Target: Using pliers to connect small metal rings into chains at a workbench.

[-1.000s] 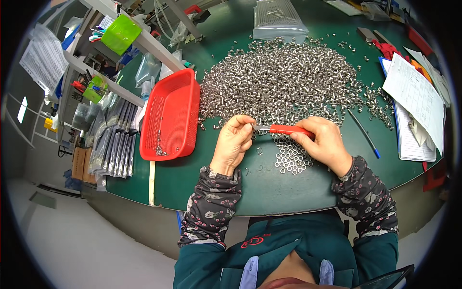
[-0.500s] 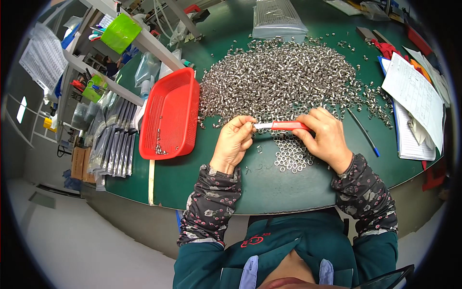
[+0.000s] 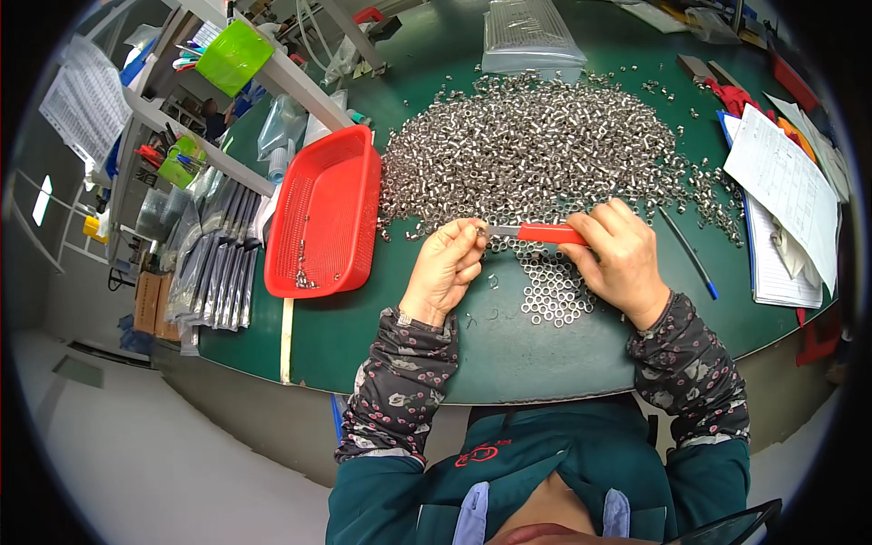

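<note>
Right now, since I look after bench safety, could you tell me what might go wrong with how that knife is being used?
The blade of the red-handled knife points toward the bare left grip, so a slip could cut a finger.

The small metal ring is pinched at the fingertips and might drop among the heaped metal pieces.

The right grip is close to the flat-lying rings and could scatter them.

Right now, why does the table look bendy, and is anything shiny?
Head view: the green table curves through the fisheye lens; corners go black. Head view too: heaped metal pieces glint; the small piece in the left hand is too tiny to identify.
</note>
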{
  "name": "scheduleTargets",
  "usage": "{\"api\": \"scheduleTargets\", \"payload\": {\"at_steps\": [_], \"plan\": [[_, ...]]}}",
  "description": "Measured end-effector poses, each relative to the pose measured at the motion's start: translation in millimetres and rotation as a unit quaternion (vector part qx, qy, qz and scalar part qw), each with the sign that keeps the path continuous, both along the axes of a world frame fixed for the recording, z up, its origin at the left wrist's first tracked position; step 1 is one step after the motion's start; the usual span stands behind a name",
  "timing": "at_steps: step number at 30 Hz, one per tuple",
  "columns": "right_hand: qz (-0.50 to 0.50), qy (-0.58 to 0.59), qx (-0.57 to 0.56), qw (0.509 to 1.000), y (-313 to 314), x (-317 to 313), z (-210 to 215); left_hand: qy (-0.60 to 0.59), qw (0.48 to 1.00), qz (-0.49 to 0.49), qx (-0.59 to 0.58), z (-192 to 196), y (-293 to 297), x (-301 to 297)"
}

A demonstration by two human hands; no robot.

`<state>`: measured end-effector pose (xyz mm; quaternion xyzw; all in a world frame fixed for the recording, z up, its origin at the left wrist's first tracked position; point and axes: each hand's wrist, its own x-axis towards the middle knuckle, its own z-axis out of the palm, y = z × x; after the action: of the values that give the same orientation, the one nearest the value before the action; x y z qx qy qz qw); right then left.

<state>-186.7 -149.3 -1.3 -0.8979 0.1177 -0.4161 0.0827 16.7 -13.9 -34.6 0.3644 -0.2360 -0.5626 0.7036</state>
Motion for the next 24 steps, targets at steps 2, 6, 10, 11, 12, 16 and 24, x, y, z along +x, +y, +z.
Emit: {"api": "scheduleTargets", "payload": {"at_steps": [2, 6, 10, 11, 12, 16, 24], "plan": [[0.004, -0.010, 0.023, 1.000, 1.6, -1.2, 2.2, 0.013, 1.000, 0.004, -0.005, 1.4, 0.8, 1.0], [0.049, 0.021, 0.033, 0.998, 3.9, -2.4, -0.4, 0.014, 0.999, 0.035, 0.004, 4.7, 0.6, 4.0], [0.024, -0.015, 0.021, 0.999, 8.1, 1.4, 2.1, 0.025, 0.998, 0.049, 0.020, 9.1, 0.8, 2.8], [0.024, -0.015, 0.022, 0.999, 7.8, 1.6, 0.3, 0.025, 0.998, 0.050, 0.020, 9.1, 0.8, 2.8], [0.061, 0.046, -0.005, 0.997, 7.0, 1.6, -2.3, 0.033, 0.998, 0.049, 0.023, 8.8, 0.3, 3.1], [0.075, 0.081, 0.001, 0.994, 7.5, 0.3, -0.8, 0.043, 0.998, 0.049, 0.022, 5.9, 1.3, 5.2], [0.077, 0.098, 0.052, 0.991, 6.2, -2.0, -4.5, 0.061, 0.997, 0.052, 0.015, 6.5, 1.2, 3.3]]}}
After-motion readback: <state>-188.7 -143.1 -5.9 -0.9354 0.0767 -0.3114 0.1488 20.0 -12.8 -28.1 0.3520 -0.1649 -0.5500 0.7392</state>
